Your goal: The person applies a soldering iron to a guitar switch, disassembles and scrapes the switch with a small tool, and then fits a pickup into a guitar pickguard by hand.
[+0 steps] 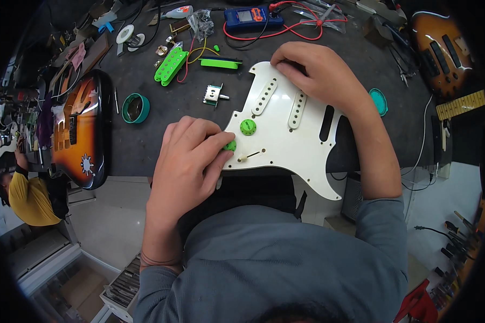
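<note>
A cream guitar pickguard (277, 142) lies at the near edge of the dark workbench (145, 145), fitted with three cream pickups and a green knob (248, 127). My left hand (186, 161) grips a second green knob (230, 145) at the pickguard's lower left corner, fingers curled over it. My right hand (315, 72) presses down on the pickguard's far edge, fingers bent, holding it steady. A small cream switch tip (243, 158) sits just right of my left fingertips.
A metal selector switch (214, 95), green pickup covers (170, 65), a green lidded tin (136, 107), a blue multimeter (246, 17) with red leads, and a teal cap (379, 101) lie on the bench. Sunburst guitar bodies (81, 129) (442, 51) rest at both sides. A person in yellow (29, 199) sits far left.
</note>
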Demonstrator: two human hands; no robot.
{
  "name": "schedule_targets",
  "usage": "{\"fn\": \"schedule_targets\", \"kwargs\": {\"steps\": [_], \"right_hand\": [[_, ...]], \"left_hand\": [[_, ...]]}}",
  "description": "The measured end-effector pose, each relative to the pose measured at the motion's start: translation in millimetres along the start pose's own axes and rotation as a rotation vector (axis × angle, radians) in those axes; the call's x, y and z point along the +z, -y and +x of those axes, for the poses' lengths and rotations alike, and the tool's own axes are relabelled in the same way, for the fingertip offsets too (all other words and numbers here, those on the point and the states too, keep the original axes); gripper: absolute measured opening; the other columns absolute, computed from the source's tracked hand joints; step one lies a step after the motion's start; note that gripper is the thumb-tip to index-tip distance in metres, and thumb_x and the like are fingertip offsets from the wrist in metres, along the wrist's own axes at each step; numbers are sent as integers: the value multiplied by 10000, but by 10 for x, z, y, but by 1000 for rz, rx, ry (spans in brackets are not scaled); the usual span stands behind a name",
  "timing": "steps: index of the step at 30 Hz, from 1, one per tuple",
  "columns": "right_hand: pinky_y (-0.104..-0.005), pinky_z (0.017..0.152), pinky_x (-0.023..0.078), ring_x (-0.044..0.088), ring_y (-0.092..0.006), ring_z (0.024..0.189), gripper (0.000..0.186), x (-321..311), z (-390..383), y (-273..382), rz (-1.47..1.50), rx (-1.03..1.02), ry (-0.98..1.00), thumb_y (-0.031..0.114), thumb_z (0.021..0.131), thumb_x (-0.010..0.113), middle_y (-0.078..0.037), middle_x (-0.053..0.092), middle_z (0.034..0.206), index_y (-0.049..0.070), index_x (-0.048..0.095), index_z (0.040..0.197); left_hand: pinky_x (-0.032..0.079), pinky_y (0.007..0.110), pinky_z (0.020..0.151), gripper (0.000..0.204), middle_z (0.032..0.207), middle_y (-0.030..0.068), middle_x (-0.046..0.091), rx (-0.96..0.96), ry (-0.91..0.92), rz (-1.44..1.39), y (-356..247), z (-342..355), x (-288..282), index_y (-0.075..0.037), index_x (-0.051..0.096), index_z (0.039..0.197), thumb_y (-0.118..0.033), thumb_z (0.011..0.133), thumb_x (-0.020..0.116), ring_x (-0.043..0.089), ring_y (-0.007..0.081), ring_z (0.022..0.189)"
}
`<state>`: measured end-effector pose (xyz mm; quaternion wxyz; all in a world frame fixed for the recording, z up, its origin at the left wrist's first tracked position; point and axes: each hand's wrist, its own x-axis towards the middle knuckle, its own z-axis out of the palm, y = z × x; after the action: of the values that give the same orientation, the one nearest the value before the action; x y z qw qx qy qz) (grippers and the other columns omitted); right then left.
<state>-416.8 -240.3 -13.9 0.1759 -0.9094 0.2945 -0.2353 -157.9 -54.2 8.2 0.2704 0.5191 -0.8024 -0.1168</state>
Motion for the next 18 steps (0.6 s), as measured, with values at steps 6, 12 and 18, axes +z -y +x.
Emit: {"fn": "schedule_targets", "kwargs": {"steps": [6,12,18], "right_hand": [[-435,827,560,712,-338,928,147,20,-2,8,-3,-21,-5,147,957,660,-127,745,992,50,721,1049],[-418,817,558,710,-332,912,146,9,-8,19,1,-25,2,126,960,664,-130,739,993,35,720,1061],[-395,793,553,705,-321,876,131,3,-11,43,2,-22,-3,119,966,671,-132,731,966,20,706,1044]], "left_hand": [[438,416,855,218,979,56,629,-25,22,44,-37,3,29,-68,702,1032,-75,829,781,596,273,943],[437,413,856,230,999,57,631,6,20,53,-36,16,27,-63,697,1057,-51,837,764,598,274,953],[481,393,763,216,965,109,660,-25,-242,-48,-74,-56,-62,-26,719,1043,47,842,750,626,286,868]]}}
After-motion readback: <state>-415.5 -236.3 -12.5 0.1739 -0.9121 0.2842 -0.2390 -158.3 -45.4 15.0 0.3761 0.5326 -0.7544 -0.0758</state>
